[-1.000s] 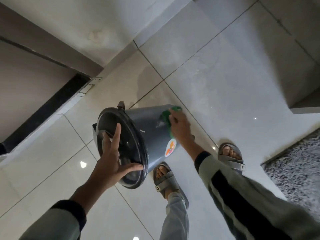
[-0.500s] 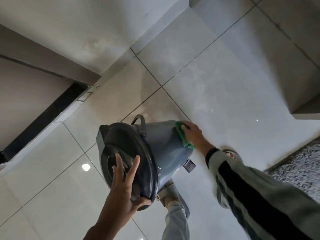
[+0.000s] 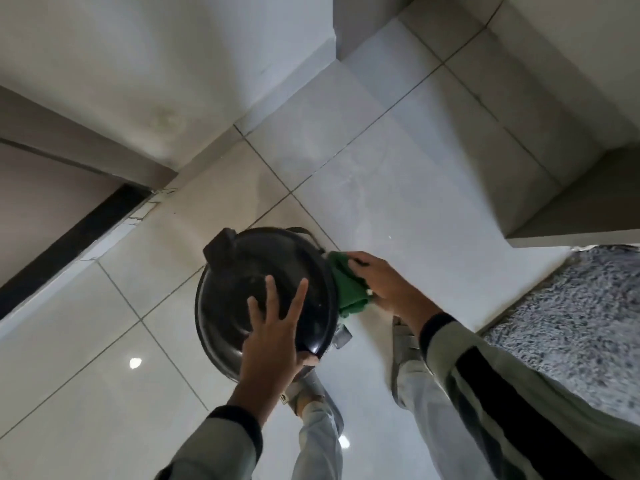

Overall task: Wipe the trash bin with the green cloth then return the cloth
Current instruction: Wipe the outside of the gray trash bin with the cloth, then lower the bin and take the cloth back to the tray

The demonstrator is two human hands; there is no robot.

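Trash bin (image 3: 239, 289): dark, round, seen from above over the tiled floor (image 3: 398, 188), lid toward the camera; whether its base touches the tile is hard to tell.
Green cloth (image 3: 348, 289): bunched against the bin's right side, pressed to it.
Right hand (image 3: 384, 282): fingers curled over the cloth, gripping it against the bin.
Left hand (image 3: 273, 337): fingers spread wide and flat on the lid, thumb hooked at the near rim, steadying it.
Feet: sandalled, just below the bin.
Rug (image 3: 581, 323): grey shag, well right.
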